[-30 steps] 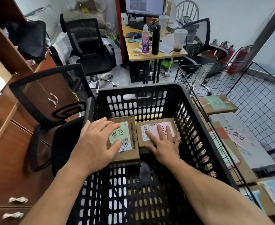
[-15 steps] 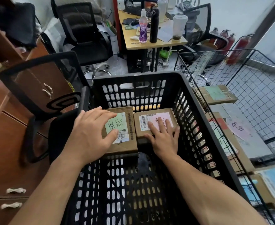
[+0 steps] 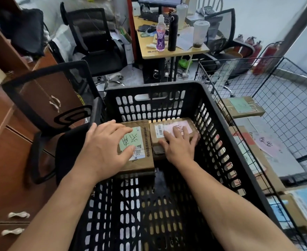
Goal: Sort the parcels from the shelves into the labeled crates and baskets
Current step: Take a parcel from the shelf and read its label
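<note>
Inside the black slotted plastic crate point(image 3: 219, 142), two flat brown cardboard parcels lie side by side against the far wall. The left hand point(image 3: 103, 149) rests on the green-labelled parcel point(image 3: 146, 160), fingers spread and nearly straight. The right hand point(image 3: 180, 147) presses flat on the pink-labelled parcel point(image 3: 160, 132), fingers apart.

Two hands point(image 3: 103, 151), one black crate point(image 3: 167, 85), two parcels point(image 3: 143, 165) inside, one wire basket point(image 3: 283, 57).

Desk point(image 3: 174, 52) at 12, black chair point(image 3: 94, 42) at 11, mesh chair point(image 3: 46, 98) at 9. Wood cabinet point(image 3: 9, 169) 8–10. Extinguishers point(image 3: 268, 55) at 2, white wall point(image 3: 261, 15) behind. Grey floor point(image 3: 134, 75).
</note>
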